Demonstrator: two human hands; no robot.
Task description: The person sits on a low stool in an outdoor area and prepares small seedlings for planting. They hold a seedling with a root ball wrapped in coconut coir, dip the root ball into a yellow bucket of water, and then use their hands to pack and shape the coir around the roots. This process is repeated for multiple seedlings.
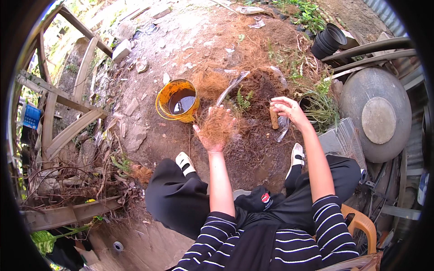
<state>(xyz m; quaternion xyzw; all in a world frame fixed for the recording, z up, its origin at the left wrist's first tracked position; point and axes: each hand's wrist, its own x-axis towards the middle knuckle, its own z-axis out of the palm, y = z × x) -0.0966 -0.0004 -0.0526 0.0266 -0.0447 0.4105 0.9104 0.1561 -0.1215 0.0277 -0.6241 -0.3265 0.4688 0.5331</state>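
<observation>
My left hand [207,142] is palm up, with its fingers spread under a loose clump of brown coir-like fibre [218,125]. To its right, my right hand [288,110] has bent fingers at the upper end of a wooden tool handle [274,119]; whether they grip it is unclear. Beyond that handle lies a heap of dark fibre and soil [261,79], which hides the tool's other end. A small fern [243,99] and a strip of clear plastic [232,88] are between the hands and the heap. Left of the fibre stands a yellow bucket [190,117] with dark liquid inside.
A large grey rounded vessel [352,111] leans at right, near stacked black pots [322,47]. Long-leaved plants [320,110] stand before it. Wooden framing [51,118] and dry stems [78,176] line the left. Flat stones [135,139] lie on the soil.
</observation>
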